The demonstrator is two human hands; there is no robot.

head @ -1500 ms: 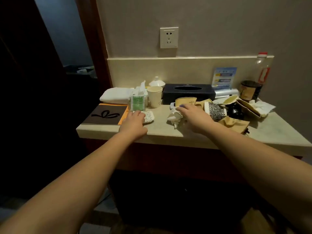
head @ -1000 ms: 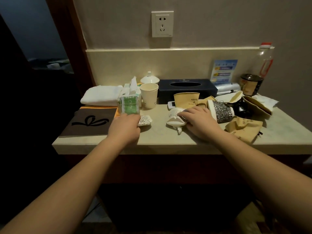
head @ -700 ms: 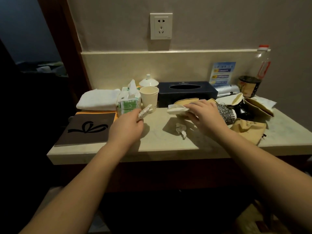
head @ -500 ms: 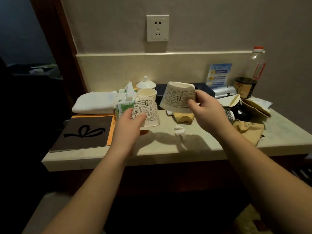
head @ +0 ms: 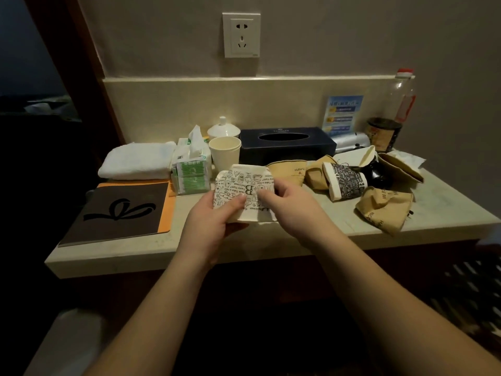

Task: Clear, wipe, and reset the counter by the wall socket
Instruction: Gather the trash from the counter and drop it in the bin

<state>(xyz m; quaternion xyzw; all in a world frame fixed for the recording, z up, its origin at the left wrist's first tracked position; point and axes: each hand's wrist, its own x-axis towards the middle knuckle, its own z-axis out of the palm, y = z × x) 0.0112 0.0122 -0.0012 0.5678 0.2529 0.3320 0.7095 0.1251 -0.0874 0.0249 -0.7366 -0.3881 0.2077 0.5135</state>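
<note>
Both hands hold crushed white printed paper cups (head: 244,185) together above the front of the pale stone counter (head: 271,240). My left hand (head: 214,221) grips them from below left, thumb on the printed side. My right hand (head: 287,202) pinches them from the right. Behind, more crushed cups lie on the counter: a brown one (head: 288,172), a black printed one (head: 344,183) and a brown one (head: 385,210) near the right edge. The wall socket (head: 241,35) is above.
A folded white towel (head: 135,161), green tissue pack (head: 192,172), upright paper cup (head: 225,153), dark tissue box (head: 287,145), white lidded pot (head: 223,130), plastic bottle (head: 401,99) and dark notebook (head: 122,213) stand on the counter. Crumpled paper (head: 406,158) lies at the far right.
Each hand picked a crushed white cup off the counter, lifted it, then brought the two together in front of me.
</note>
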